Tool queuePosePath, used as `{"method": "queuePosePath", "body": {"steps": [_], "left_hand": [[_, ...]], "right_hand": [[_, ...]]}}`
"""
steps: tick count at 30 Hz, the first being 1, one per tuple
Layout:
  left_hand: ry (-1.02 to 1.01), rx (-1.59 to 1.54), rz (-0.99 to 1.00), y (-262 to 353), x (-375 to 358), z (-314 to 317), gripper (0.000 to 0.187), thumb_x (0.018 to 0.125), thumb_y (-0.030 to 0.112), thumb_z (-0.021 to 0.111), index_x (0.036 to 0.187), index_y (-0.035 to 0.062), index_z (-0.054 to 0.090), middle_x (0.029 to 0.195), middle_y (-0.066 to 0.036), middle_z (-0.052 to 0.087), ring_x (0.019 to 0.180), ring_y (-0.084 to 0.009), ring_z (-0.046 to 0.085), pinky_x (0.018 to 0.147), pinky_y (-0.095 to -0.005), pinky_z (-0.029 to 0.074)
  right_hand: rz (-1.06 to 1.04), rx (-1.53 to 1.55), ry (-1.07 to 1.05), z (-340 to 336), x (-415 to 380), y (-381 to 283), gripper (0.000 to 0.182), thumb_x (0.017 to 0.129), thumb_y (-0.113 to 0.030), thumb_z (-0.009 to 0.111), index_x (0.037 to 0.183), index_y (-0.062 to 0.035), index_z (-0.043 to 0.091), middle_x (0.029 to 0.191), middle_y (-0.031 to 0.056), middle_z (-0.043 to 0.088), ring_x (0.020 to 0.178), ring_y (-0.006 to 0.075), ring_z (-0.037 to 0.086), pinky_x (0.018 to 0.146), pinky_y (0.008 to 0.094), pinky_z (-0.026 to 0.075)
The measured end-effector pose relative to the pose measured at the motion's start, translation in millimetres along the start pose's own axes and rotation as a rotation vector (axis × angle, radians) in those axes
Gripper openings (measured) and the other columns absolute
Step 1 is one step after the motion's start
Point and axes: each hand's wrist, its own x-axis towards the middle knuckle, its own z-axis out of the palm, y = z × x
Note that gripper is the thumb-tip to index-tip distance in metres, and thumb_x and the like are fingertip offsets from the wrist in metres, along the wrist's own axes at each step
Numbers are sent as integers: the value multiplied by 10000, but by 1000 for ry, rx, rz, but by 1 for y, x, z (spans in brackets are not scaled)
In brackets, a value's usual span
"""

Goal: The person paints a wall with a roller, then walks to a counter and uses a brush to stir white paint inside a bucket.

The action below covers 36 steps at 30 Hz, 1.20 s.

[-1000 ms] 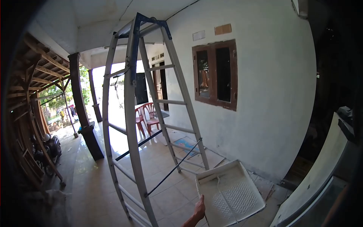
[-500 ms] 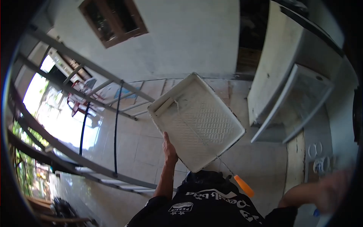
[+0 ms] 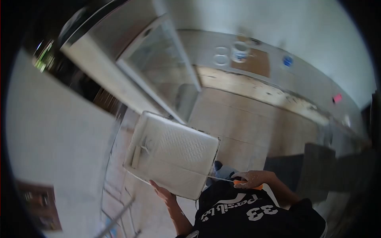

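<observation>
A white, paint-smeared roller tray [image 3: 184,144] with a ridged grid is held in front of my body. My left hand [image 3: 162,193] grips the tray's near left edge, fingers partly hidden beneath it. Inside the tray lies a paint roller [image 3: 135,157], its head in the deep end at the left. The roller's thin rod crosses the tray and sticks out over the right edge. My right hand [image 3: 252,179], spotted with white paint, is closed around the roller's orange handle [image 3: 260,187] close to my shirt.
Beyond the tray stands a cabinet with a framed glass door [image 3: 158,67] ajar. A ledge [image 3: 301,81] along the wall carries a white tub [image 3: 239,52], cups and a blue item [image 3: 287,60]. Dark grey blocks [image 3: 313,170] are at right. A metal ladder [image 3: 119,216] is at lower left.
My view has turned right, from the ladder and window side towards the ledge. My right hand has come in from the far right and taken hold of the roller's orange handle.
</observation>
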Motion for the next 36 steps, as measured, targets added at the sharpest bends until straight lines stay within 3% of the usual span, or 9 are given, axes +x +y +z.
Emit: {"method": "queuePosePath", "body": {"steps": [5, 8, 10, 19, 25, 27, 33, 34, 36], "left_hand": [[-208, 58, -180, 38, -38, 21, 754, 951, 573, 353, 1421, -12, 280, 1410, -165, 390, 1232, -326, 444, 1007, -433, 396], [-285, 164, -251, -20, -14, 72, 777, 938, 593, 370, 1433, 5, 262, 1426, -156, 375, 1254, -329, 424, 1026, -443, 384], [-293, 230, -312, -44, -1, 133, 780, 940, 595, 359, 1439, 6, 247, 1435, -151, 366, 1266, -331, 412, 1037, -442, 378], [-605, 346, -320, -147, 33, 432, 680, 985, 517, 325, 1354, -52, 381, 1313, -146, 507, 1165, -282, 520, 993, -370, 423], [-766, 433, -400, -210, 34, 596, 660, 981, 519, 340, 1311, -45, 429, 1228, -146, 564, 1076, -250, 576, 933, -352, 465], [-780, 485, -410, -235, 34, 642, 667, 985, 519, 334, 1250, -70, 499, 1164, -138, 608, 1030, -223, 599, 915, -314, 463], [-923, 812, -258, -320, 79, 810, 674, 977, 524, 367, 1133, -96, 581, 1039, -166, 647, 860, -204, 618, 801, -301, 488], [-935, 981, -291, -361, 118, 828, 599, 1003, 437, 355, 1173, -105, 545, 1037, -228, 642, 788, -275, 630, 741, -355, 500], [-1226, 1186, 363, -435, 184, 852, 490, 1009, 324, 361, 1244, -87, 486, 1004, -264, 632, 764, -340, 624, 709, -409, 493]], "right_hand": [[-45, 158, 122, 80, -74, 10, 646, 884, -584, 495, 1325, -112, 465, 1198, 186, 583, 1134, 326, 538, 934, 419, 423], [8, 393, 95, 71, -53, 69, 625, 885, -550, 525, 1308, -93, 483, 1089, 139, 631, 920, 248, 632, 841, 384, 467], [10, 503, 150, 50, -47, 104, 596, 892, -518, 542, 1291, -77, 497, 987, 100, 656, 754, 185, 653, 748, 347, 495], [89, 871, 337, -119, -113, 232, 582, 905, -494, 547, 1300, -70, 500, 932, 116, 662, 749, 195, 641, 737, 338, 502], [124, 793, 679, -186, -124, 297, 598, 899, -463, 580, 1321, -51, 483, 856, 98, 636, 664, 192, 601, 659, 306, 497], [222, 893, 660, -218, -132, 299, 585, 901, -455, 569, 1312, -45, 489, 932, 142, 660, 796, 244, 630, 763, 351, 488], [306, 1081, 794, -310, -65, 360, 559, 906, -401, 570, 1284, 5, 498, 948, 192, 666, 841, 259, 648, 790, 361, 492], [316, 1124, 815, -329, -50, 369, 554, 907, -392, 570, 1278, 13, 500, 941, 197, 664, 831, 254, 648, 781, 357, 496], [309, 1197, 882, -365, -14, 371, 537, 910, -383, 564, 1270, 12, 507, 935, 201, 664, 824, 246, 651, 772, 351, 500]]}}
